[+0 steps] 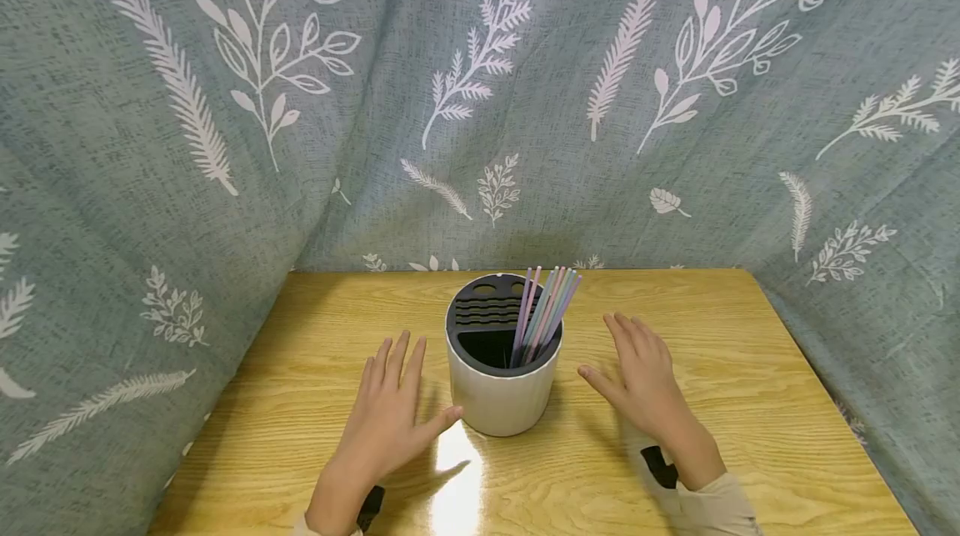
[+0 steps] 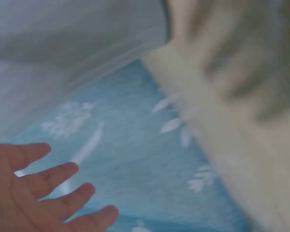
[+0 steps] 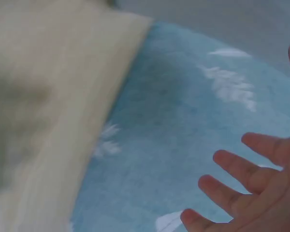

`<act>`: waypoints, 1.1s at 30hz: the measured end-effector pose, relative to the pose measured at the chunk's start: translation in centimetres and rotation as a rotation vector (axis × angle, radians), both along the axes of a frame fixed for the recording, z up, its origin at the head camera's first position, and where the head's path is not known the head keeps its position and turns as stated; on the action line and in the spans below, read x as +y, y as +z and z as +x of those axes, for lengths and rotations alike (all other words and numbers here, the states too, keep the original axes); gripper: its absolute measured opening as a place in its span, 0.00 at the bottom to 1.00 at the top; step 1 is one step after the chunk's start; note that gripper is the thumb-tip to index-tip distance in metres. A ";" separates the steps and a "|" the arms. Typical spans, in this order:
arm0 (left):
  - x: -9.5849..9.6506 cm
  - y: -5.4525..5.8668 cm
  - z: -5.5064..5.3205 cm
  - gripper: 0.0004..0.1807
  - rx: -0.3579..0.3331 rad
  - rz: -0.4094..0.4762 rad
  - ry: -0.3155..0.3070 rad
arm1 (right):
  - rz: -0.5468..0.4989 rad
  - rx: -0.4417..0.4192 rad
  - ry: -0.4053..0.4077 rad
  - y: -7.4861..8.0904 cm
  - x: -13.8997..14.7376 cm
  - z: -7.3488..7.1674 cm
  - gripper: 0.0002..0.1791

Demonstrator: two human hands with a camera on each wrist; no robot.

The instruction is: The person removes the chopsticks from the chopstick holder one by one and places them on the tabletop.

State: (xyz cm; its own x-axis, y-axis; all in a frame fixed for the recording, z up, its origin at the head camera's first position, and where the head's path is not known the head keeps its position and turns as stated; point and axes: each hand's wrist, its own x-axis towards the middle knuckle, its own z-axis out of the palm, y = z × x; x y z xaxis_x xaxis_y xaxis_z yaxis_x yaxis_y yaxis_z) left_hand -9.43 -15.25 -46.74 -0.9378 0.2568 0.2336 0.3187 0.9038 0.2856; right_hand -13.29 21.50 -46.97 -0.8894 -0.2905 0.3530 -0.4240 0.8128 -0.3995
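A white round holder [image 1: 498, 403] with a dark grey slotted top [image 1: 491, 311] stands upright on the wooden table. Several thin pastel straws [image 1: 543, 315] in purple, pink and blue lean to the right in its large front opening. To the holder's left is my left hand [image 1: 386, 419], its fingers straight and spread. The left thumb tip overlaps the holder's lower side in the head view; whether it touches, I cannot tell. My right hand [image 1: 641, 373] hovers to the right, apart from the holder, fingers extended. Neither hand holds anything. Both palms show in the wrist views.
The light wooden tabletop [image 1: 750, 403] spreads around the holder. A grey-green curtain [image 1: 375, 102] with white leaf prints hangs behind the table and along both sides. Dark bands [image 1: 660, 467] sit at both wrists.
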 end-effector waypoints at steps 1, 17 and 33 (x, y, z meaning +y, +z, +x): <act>0.1 0.5 -0.1 0.59 0.009 0.015 -0.013 | -0.055 -0.007 0.012 0.5 -0.1 0.0 0.45; 3.3 6.8 -2.9 0.58 0.086 0.025 -0.173 | -0.768 -0.002 0.248 6.2 -3.7 -0.1 0.29; 5.4 6.8 -4.2 0.58 0.023 -0.012 -0.232 | -0.927 -0.024 0.270 6.6 -6.2 -0.4 0.26</act>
State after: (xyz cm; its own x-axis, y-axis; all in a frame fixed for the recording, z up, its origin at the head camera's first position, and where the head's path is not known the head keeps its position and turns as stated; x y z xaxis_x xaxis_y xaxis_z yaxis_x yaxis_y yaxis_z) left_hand -13.67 -9.87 -39.95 -0.8477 0.4680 0.2498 0.5248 0.8087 0.2657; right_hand -13.64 15.25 -40.39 -0.8434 -0.1013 0.5276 -0.5337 0.0462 -0.8444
